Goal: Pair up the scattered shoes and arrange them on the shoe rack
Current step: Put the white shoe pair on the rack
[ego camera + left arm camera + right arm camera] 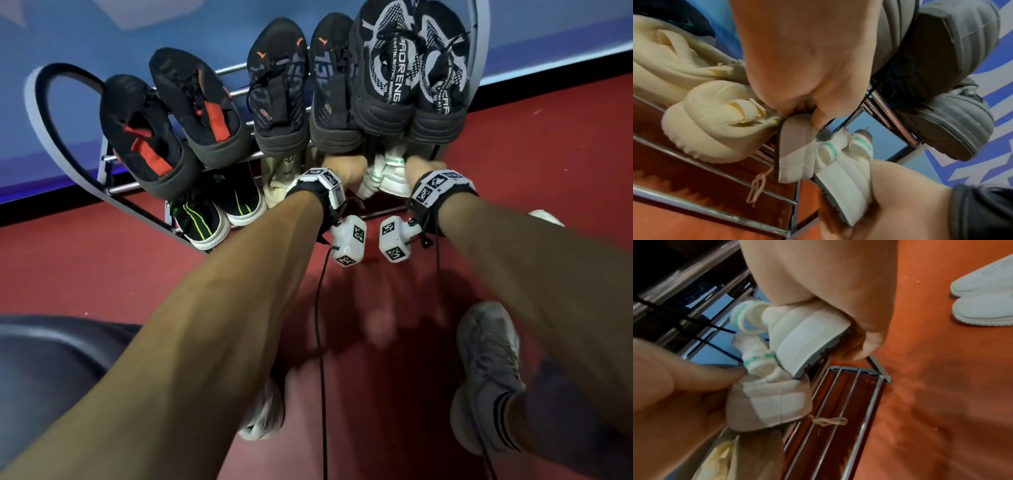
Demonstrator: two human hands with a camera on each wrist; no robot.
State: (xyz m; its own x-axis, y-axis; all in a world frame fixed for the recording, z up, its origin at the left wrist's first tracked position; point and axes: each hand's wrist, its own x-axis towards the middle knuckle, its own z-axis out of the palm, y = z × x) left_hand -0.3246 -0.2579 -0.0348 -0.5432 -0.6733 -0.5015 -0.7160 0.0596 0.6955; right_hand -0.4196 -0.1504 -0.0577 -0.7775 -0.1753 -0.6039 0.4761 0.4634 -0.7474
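Note:
Both hands are at the right end of the shoe rack's lower tier (pixel 387 215), each holding one white shoe with a green-striped heel tab. My left hand (pixel 344 171) pinches the heel of the left white shoe (pixel 795 155), thumb on its collar. My right hand (pixel 424 168) grips the right white shoe (pixel 809 340), fingers curled under its grey-edged sole. The two shoes touch heel to heel just above the lower rails (pixel 855 402). Their toes are hidden under the top tier.
The top tier holds a black-and-red pair (pixel 144 137), a black pair with orange marks (pixel 277 85) and a black-and-grey pair (pixel 383 68). Below sit a black pair with green stripes (pixel 202 219) and a cream pair (pixel 711 121). A white pair (pixel 986 301) lies on the red floor.

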